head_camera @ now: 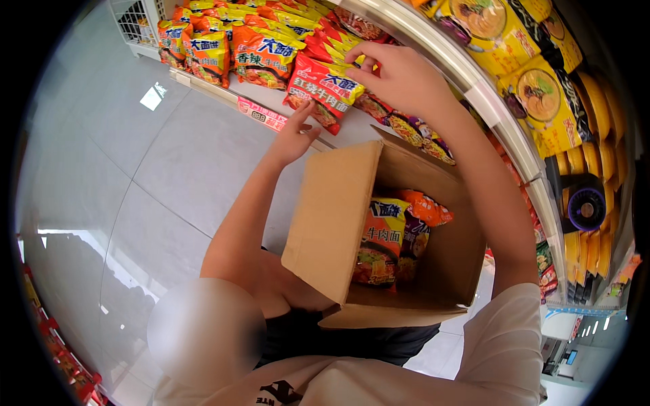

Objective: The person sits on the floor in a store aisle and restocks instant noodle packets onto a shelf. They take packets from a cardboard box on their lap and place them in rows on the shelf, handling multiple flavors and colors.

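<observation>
A red and yellow packet of instant noodles (325,91) lies at the front of the low shelf (350,129), tilted back against the packets behind. My right hand (393,76) is over its upper right corner, thumb and forefinger apart with a gap between them. At its lower left edge are the fingertips of my left hand (296,136), its fingers spread; they seem to touch the wrapper. Below my hands an open cardboard box (325,218) stands against my lap. Inside it are an orange noodle packet (381,243), a purple one (414,246) and another orange one (429,207).
Rows of orange noodle packets (264,58) fill the shelf to the left, above a price tag strip (261,115). An upper shelf edge (487,104) curves close past my right arm, carrying yellow noodle packs (541,101). A white wire rack (133,25) borders the grey tiled floor (167,167).
</observation>
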`<control>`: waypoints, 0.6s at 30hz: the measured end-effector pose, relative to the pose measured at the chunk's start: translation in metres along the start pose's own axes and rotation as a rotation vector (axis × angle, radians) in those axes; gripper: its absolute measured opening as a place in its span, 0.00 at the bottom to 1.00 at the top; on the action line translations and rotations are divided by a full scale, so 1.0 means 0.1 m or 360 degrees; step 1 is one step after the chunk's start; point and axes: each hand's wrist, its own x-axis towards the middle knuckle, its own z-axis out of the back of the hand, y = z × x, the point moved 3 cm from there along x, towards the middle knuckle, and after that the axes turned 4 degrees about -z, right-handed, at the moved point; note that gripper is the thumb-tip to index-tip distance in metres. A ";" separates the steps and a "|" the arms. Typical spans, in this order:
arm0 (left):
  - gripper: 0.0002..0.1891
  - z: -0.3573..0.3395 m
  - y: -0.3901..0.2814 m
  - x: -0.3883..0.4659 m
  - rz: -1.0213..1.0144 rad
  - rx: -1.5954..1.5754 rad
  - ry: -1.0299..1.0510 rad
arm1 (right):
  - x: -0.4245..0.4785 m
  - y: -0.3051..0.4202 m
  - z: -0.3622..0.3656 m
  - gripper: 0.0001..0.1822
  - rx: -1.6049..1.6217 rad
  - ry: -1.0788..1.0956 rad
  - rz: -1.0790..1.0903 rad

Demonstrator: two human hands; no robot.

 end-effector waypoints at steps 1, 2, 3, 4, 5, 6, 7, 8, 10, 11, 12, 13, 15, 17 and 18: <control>0.38 0.04 0.00 -0.01 0.0014 -0.0005 -0.0013 | -0.19 0.14 0.09 0.10 0.0187 0.0021 -0.0057; 0.37 0.03 -0.03 -0.01 0.0015 -0.0024 -0.0008 | -0.43 0.26 0.19 0.09 0.0175 0.0016 -0.0097; 0.37 0.04 -0.04 0.00 0.0019 -0.0031 -0.0020 | -0.66 0.35 0.24 0.08 0.0172 0.0011 -0.0118; 0.35 0.07 -0.05 -0.02 -0.0001 -0.0100 -0.0075 | -0.91 0.44 0.22 0.10 0.0194 -0.0016 -0.0010; 0.34 0.07 -0.05 -0.04 0.0035 -0.0136 -0.0072 | -1.12 0.52 0.22 0.12 0.0215 -0.0044 0.0104; 0.33 0.05 -0.06 -0.04 0.0063 -0.0175 -0.0059 | -1.29 0.51 0.17 0.12 0.0159 0.0047 0.0134; 0.32 0.02 -0.09 -0.03 0.0090 -0.0213 -0.0043 | -1.44 0.48 0.11 0.12 0.0102 0.0136 0.0160; 0.30 0.02 -0.12 -0.04 0.0119 -0.0214 -0.0050 | -1.55 0.45 0.05 0.12 0.0073 0.0257 0.0024; 0.27 -0.03 -0.23 -0.08 0.0188 -0.0209 -0.0040 | -1.73 0.22 -0.12 0.19 -0.0118 0.0420 0.0056; 0.24 -0.02 -0.28 -0.10 0.0238 -0.0186 -0.0037 | -1.80 0.11 -0.22 0.23 -0.0112 0.0439 0.0096; 0.22 -0.01 -0.33 -0.12 0.0289 -0.0157 -0.0030 | -1.86 -0.02 -0.33 0.26 -0.0132 0.0480 0.0090; 0.21 -0.03 -0.37 -0.15 0.0349 -0.0136 -0.0010 | -1.91 -0.15 -0.44 0.29 -0.0149 0.0529 0.0069; 0.18 0.00 -0.52 -0.23 0.0329 -0.0255 -0.0062 | -1.94 -0.23 -0.53 0.33 -0.0182 0.0681 0.0002; 0.17 0.02 -0.71 -0.26 0.0209 -0.0402 -0.0132 | -1.84 -0.11 -0.54 0.34 -0.0221 0.0884 -0.0087; 0.17 0.01 -0.80 -0.28 0.0102 -0.0500 -0.0175 | -1.85 -0.12 -0.57 0.34 -0.0195 0.0922 -0.0120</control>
